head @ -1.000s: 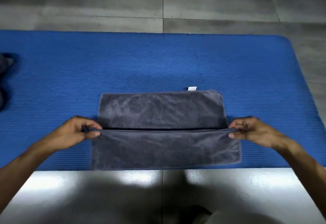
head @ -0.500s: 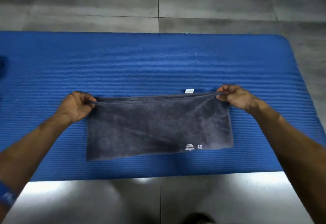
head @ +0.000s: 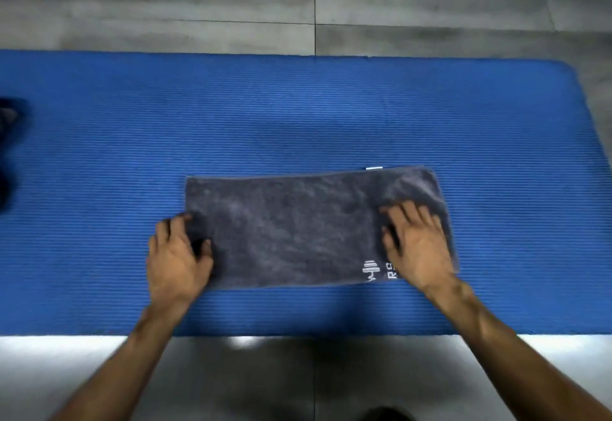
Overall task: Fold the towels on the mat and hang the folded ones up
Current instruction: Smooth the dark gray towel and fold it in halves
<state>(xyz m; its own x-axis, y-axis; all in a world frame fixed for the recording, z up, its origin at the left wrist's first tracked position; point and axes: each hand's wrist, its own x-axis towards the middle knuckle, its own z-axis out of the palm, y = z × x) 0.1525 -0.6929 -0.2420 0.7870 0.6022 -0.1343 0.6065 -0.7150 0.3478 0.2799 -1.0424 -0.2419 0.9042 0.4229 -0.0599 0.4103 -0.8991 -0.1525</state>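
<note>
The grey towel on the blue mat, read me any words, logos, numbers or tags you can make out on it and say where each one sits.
"RS": white letters turned sideways near the front right corner of the grey towel; the rest is hidden under the right hand.
White barbell-like logo, just left of those letters: a sign, no words.
White tag at the towel's far edge: too small to read.
Blue mat: no text visible.

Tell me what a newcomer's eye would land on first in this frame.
A grey towel, folded flat, lies in the middle of a blue mat on a grey tiled floor. The left hand rests at its left end and the right hand lies flat on its right end, beside a white logo.
</note>
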